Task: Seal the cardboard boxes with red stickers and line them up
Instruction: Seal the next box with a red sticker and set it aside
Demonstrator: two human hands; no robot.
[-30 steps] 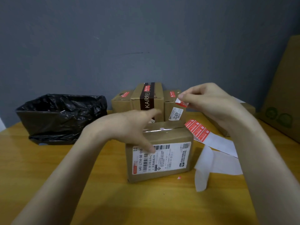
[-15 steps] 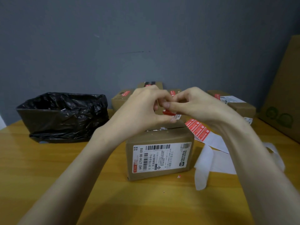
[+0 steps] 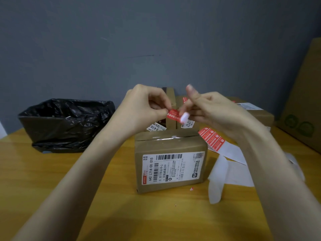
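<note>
Left hand: red sticker; right: backing

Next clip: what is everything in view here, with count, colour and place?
near box: 1, brown with white label, table centre, below the hands
back boxes: at least 3 showing, brown, by the wall behind the hands
sticker: 1, red, in the air above the near box
sticker strip: 1, red on white backing, right of the near box
backing paper: loose pieces, white, right of the near box
bin: 1, black bag lining, table's left
big carton: 1, brown, right edge
table: 1, yellow wood
wall: grey, behind
left hand: pinches the sticker's left end
right hand: at the sticker's right end, blurred, grip unclear
</note>
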